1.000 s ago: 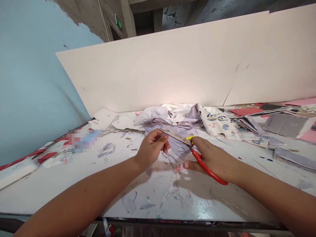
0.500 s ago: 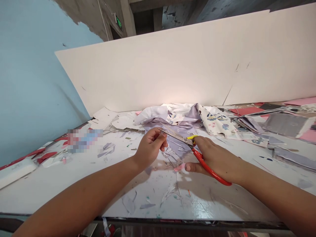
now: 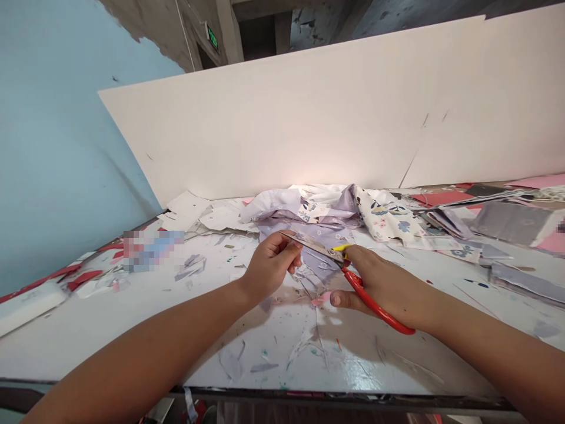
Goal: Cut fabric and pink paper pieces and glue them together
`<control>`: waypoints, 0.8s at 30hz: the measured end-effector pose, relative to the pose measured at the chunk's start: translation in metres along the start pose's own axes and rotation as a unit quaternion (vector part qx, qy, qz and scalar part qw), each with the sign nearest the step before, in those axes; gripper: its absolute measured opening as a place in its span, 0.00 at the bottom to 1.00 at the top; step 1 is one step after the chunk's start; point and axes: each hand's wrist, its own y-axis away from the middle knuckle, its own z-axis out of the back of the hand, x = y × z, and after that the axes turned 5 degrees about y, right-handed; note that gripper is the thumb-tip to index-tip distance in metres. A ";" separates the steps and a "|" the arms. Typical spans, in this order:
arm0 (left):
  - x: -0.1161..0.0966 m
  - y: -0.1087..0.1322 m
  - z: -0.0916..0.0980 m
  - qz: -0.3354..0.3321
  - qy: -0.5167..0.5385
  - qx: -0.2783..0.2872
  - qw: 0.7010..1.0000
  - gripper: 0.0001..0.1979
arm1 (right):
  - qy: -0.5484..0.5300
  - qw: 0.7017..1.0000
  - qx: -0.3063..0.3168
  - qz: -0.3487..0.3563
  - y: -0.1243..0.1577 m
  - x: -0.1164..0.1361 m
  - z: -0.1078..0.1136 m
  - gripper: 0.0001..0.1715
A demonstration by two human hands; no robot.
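In the head view, the right hand (image 3: 388, 288) grips the red-handled scissors (image 3: 356, 284), which are held above the table (image 3: 83, 324); a yellow part by the pivot is mostly covered by its fingers. The left hand (image 3: 271, 265) is bent into a pinch at the scissors' tip; whether it grasps the blade or some small scrap, I cannot tell. Lavender cloth (image 3: 338, 235) lies beyond the scissors, partly hidden by the blades and the left hand. Floral cloth (image 3: 384, 221) is bunched beyond the scissors and to their right. Well left of the scissors, a pixelated patch (image 3: 152, 251) cannot be identified. Both forearms are cut off by the frame.
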 end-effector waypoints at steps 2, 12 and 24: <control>0.001 0.000 0.000 0.006 -0.001 0.001 1.000 0.06 | -0.004 1.000 0.004 -0.008 0.000 0.002 0.001 0.29; 0.001 0.000 -0.001 0.017 -0.036 0.004 0.999 0.06 | -0.007 1.000 0.019 0.014 0.002 0.001 -0.001 0.29; 0.001 0.002 -0.002 0.034 -0.053 -0.008 0.998 0.09 | -0.035 0.999 0.028 0.009 0.001 0.006 -0.002 0.24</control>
